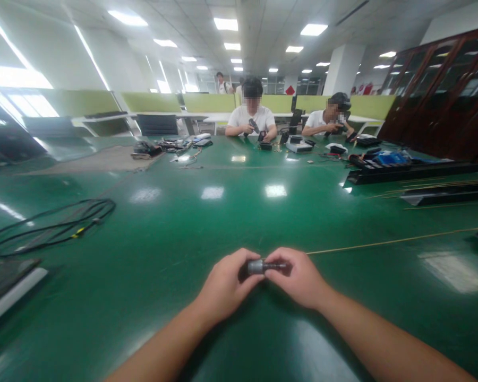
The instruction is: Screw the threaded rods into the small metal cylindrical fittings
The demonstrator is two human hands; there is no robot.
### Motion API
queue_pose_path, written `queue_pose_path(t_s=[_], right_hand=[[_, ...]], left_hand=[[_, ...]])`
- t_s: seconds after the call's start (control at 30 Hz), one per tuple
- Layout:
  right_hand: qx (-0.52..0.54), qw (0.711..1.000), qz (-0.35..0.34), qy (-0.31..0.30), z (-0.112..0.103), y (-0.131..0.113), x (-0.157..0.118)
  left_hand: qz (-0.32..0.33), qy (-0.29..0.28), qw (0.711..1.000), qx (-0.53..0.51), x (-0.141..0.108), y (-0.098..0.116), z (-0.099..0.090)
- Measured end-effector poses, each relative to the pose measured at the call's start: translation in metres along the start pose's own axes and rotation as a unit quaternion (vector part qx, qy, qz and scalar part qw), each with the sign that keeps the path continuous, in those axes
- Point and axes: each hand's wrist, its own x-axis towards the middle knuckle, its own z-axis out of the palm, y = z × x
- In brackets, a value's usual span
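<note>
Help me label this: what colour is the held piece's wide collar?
The wide collar is silver-grey, seen best in the head view.

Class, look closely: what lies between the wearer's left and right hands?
In the head view, a small part: grey barrel in the left hand's grip, narrower dark shaft in the right hand's.

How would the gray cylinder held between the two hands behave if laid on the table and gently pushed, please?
The gray cylinder would probably roll, since its sides look round and the green table looks glossy. Its metallic sheen suggests it may be stiff and heavy for its size. The narrower dark shaft could make it veer.
</note>
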Motion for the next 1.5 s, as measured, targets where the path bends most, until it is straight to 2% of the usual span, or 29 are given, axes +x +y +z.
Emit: queue_pose_path(t_s=[1.5], right_hand=[[0.04, 0.998, 0.05, -0.002, -0.0005, 0.0045, -0.0003]], left_hand=[[-0.006, 0.013, 1.0, -0.006, 0.0009, -0.0035, -0.0036]])
